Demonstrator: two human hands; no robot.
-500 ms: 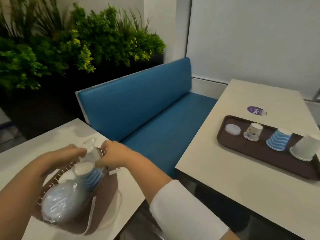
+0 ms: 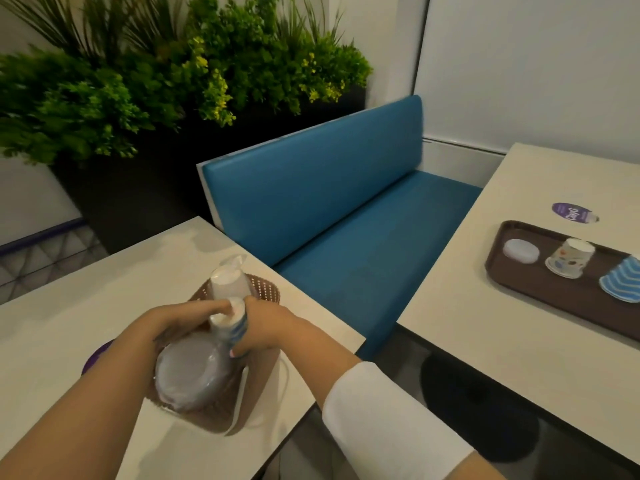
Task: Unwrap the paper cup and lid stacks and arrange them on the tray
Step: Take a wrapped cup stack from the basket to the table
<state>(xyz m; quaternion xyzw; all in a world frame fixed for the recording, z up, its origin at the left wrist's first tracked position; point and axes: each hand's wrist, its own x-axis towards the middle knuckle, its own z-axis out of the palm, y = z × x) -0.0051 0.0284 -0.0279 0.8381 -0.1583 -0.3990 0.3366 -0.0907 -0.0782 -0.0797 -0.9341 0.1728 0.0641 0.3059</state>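
Observation:
A brown perforated basket (image 2: 266, 289) stands on the near left table and holds plastic-wrapped stacks. A wrapped stack of lids (image 2: 190, 375) lies at its front, a wrapped white cup stack (image 2: 228, 282) at its back. Between them is a wrapped blue-striped cup stack (image 2: 230, 325). My left hand (image 2: 180, 323) and my right hand (image 2: 266, 327) both grip this striped stack from either side. On the right table a brown tray (image 2: 498, 265) carries a white lid (image 2: 520, 250), an upside-down patterned cup (image 2: 569, 258) and a blue-striped cup (image 2: 621, 284).
A blue bench (image 2: 346, 202) sits between the two tables, with a gap to the floor between their edges. A dark planter with green plants (image 2: 156, 81) stands behind. A purple sticker (image 2: 571, 213) is on the right table beyond the tray.
My view has shifted left, cutting the tray's right end from sight. Both hands have closed in on the striped cup stack in the basket.

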